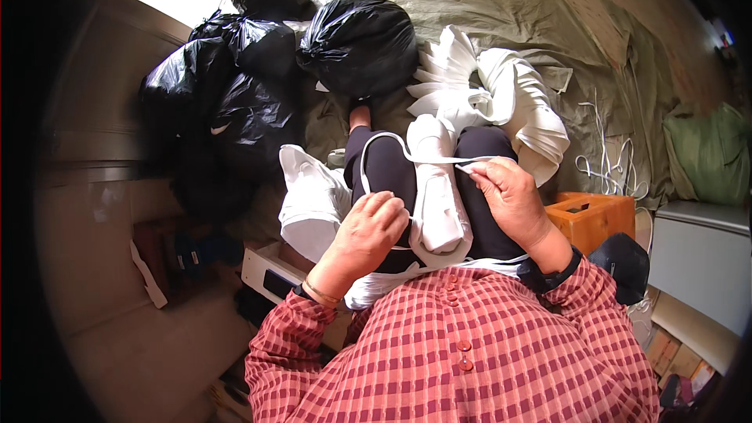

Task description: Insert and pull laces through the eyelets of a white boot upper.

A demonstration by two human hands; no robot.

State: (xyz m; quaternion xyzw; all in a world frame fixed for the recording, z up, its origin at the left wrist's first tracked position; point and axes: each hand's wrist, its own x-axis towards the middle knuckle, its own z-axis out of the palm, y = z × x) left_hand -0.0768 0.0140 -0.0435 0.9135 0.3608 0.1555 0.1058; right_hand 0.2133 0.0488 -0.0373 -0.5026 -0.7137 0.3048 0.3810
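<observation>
Between my thighs lies a long white bundle of what looks like stacked fabric pieces. A white cord arcs over my left thigh and crosses the upper part of the bundle. My left hand is closed beside the bundle, its fingers pinched at the cord; their tips are partly hidden. Across from it, my right hand pinches the cord between thumb and forefinger, with a short end sticking out toward the bundle. More white fabric and strips lie across my lap at the waist.
Several black plastic bags stand ahead and to the left. Fanned white pieces rest beyond my right knee, another white stack by my left thigh. At right are a wooden stool, tangled white cords and a grey box.
</observation>
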